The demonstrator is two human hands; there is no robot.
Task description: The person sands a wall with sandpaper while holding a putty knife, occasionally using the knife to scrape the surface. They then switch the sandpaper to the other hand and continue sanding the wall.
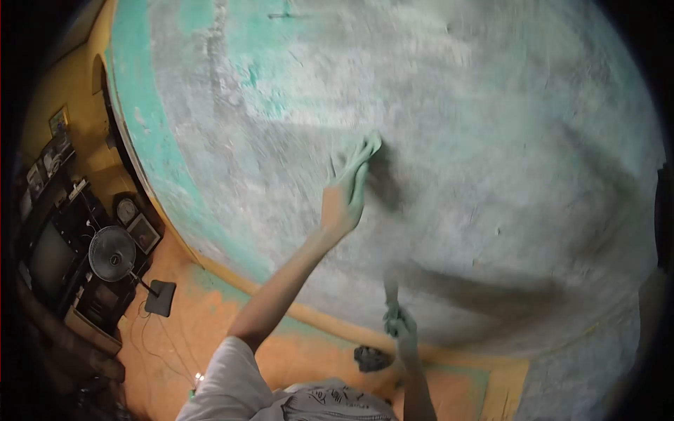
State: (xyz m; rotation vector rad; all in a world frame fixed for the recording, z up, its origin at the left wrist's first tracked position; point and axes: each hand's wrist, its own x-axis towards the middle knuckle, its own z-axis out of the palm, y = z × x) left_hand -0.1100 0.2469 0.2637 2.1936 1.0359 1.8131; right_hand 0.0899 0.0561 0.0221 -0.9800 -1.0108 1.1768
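My left hand (349,172), coated in pale green dust, reaches up to the patchy wall (449,210). Its fingers are stretched out and appear to touch the wall surface. Lower down, my right hand (401,325), also dusty, is wrapped round a putty knife (392,291) with the blade pointing up. The blade looks slightly blurred, and it seems to stand a little off the wall. Grey patches with remnants of turquoise paint cover the wall.
A dark crumpled bundle (372,359) lies on the orange floor (225,347) by the wall's base. To the left stands a fan (112,254) with cords near it, beside a dark cabinet with a television (53,256). A small metal piece (281,15) sticks out high on the wall.
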